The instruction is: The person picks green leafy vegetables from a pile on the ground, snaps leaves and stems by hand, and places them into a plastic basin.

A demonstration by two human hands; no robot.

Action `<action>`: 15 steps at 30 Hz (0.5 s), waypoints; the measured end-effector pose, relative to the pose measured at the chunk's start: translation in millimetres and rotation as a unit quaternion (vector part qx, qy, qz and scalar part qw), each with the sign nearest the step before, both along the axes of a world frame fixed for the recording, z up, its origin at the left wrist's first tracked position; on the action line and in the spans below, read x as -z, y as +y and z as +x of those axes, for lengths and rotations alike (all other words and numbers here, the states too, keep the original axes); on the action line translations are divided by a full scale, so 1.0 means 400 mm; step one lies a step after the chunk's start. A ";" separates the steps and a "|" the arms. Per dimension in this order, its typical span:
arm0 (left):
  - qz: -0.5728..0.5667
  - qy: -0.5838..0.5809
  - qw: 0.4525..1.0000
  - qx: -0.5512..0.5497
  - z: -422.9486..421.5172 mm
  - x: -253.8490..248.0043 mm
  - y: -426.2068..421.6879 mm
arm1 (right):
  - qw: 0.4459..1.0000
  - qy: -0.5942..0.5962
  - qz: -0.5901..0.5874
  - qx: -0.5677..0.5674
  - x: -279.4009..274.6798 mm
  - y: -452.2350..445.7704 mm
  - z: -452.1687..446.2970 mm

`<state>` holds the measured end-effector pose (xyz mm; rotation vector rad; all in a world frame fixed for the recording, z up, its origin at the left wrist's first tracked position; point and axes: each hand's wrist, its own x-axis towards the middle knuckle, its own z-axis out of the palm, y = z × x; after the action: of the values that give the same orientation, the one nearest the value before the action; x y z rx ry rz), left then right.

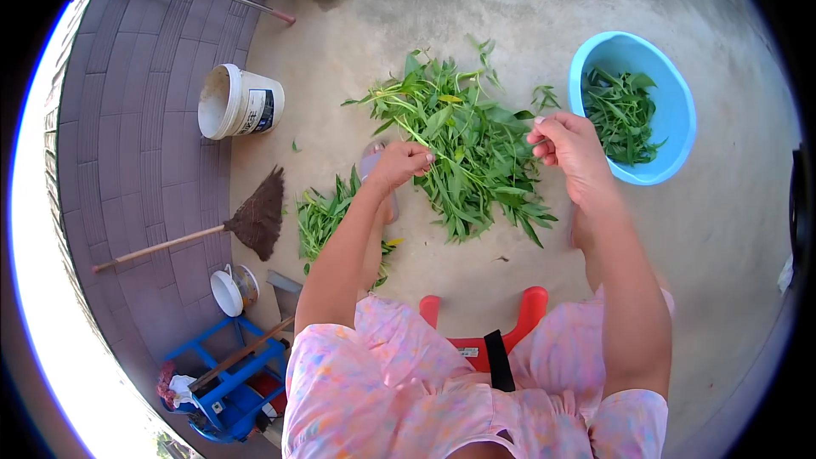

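Left hand's pinching a stem, right hand a leaf. Broom and bucket sit left, tub right, left arm partly blocking the small pile

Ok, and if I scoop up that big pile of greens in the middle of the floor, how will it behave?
The pile of greens is probably light for its bulk, being mostly loose leaves and thin stems. It would likely droop, since many leafy ends already splay across the floor. Some sprigs might fall away, as no tie shows.
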<state>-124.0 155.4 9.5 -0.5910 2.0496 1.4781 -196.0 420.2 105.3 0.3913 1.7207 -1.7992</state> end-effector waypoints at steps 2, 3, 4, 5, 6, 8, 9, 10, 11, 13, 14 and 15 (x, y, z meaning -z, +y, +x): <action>0.034 0.033 0.999 0.001 0.023 -0.075 0.035 | 1.000 0.011 0.006 -0.017 0.001 -0.002 0.002; 0.072 0.061 0.995 -0.004 0.039 -0.105 0.052 | 0.999 0.019 0.010 -0.024 0.007 -0.004 0.005; 0.071 0.062 0.996 0.000 0.056 -0.130 0.070 | 0.999 0.025 0.015 -0.032 0.015 -0.006 0.008; 0.059 0.121 0.991 -0.009 0.073 -0.150 0.088 | 0.998 0.030 0.020 -0.043 0.026 -0.008 0.009; 0.046 0.180 0.982 -0.018 0.089 -0.170 0.105 | 0.999 0.030 0.019 -0.041 0.044 -0.011 0.013; 0.076 0.196 0.976 -0.049 0.116 -0.210 0.137 | 0.985 0.092 0.075 -0.127 0.072 -0.013 0.018; 0.106 0.211 0.968 -0.083 0.123 -0.225 0.150 | 0.960 0.113 0.136 -0.218 0.058 -0.009 0.014; 0.108 0.210 0.968 -0.080 0.128 -0.237 0.158 | 0.960 0.112 0.138 -0.215 0.069 -0.005 0.024; 0.121 0.219 0.963 -0.101 0.132 -0.246 0.164 | 0.928 0.204 0.173 -0.261 0.090 -0.003 0.040; 0.136 0.226 0.957 -0.123 0.126 -0.264 0.169 | 0.877 0.243 0.205 -0.360 0.091 -0.007 0.047; 0.174 0.234 0.949 -0.118 0.120 -0.274 0.168 | 0.877 0.242 0.208 -0.360 0.086 -0.011 0.054; 0.211 0.241 0.941 -0.113 0.115 -0.279 0.166 | 0.859 0.265 0.239 -0.369 0.069 -0.018 0.070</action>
<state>-77.9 221.9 121.1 -0.3136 1.9416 2.3071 -168.2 412.9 77.6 -0.5814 2.2647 -0.9390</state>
